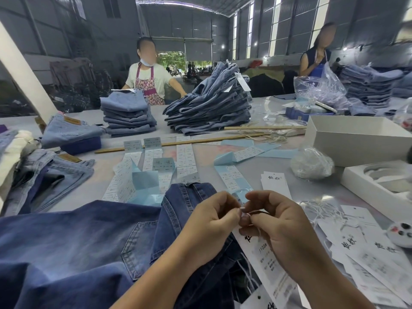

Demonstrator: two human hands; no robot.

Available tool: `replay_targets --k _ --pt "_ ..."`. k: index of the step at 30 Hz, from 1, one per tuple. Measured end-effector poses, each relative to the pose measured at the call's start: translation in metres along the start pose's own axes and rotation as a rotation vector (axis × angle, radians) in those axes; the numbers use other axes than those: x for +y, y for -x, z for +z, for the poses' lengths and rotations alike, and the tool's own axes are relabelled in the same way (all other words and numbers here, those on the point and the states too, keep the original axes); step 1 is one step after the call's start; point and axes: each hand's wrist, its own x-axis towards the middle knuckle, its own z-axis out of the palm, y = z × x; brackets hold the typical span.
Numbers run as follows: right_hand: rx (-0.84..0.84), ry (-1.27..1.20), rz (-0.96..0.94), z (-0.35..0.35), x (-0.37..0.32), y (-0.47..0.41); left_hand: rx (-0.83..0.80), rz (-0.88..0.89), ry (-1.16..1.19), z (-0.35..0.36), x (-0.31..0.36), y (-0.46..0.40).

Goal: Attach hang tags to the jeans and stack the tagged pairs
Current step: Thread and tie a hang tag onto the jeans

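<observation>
Up close: both hands meet over the near middle of the desk (256,175), fingertips almost touching.
Left hand (209,221): fingers curled, thumb and forefinger pinching a thin white string (254,212) at its end.
Right hand (276,221): fingers curled, pinching the same string from the other side, with a white hang tag (263,255) hanging under it (black characters printed on it).
Dark jeans (89,241): spread across the near left of the desk, back pocket up, waistband bunched just below the left hand.
Loose hang tags (367,253): fanned out on the near right, with a tangle of white strings beside them.
Sticker strips (185,159): white and pale-blue label sheets lying in the middle of the desk, beyond the hands.
Far stacks: a neat stack of folded jeans (129,117) at far left-centre, a taller leaning pile (211,105) to its right.
White box (356,139): open, at the right.
People: two stand on the far side of the desk.
</observation>
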Motion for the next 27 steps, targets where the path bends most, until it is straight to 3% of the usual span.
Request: replay_targets --k 11,16,20,27 --pt "-0.072 0.112 0.008 0.000 -0.010 -0.004 -0.155 -0.066 0.265 -0.006 0.002 -0.003" --pt "-0.093 0.094 0.033 -0.004 -0.009 -0.003 -0.099 0.040 -0.107 -0.001 -0.007 0.000" --pt "-0.069 0.036 0.048 -0.005 -0.005 -0.001 -0.109 0.060 -0.245 0.003 -0.009 0.001" --pt "-0.079 0.049 0.087 -0.016 -0.006 0.002 0.030 -0.014 0.018 -0.001 -0.009 0.000"
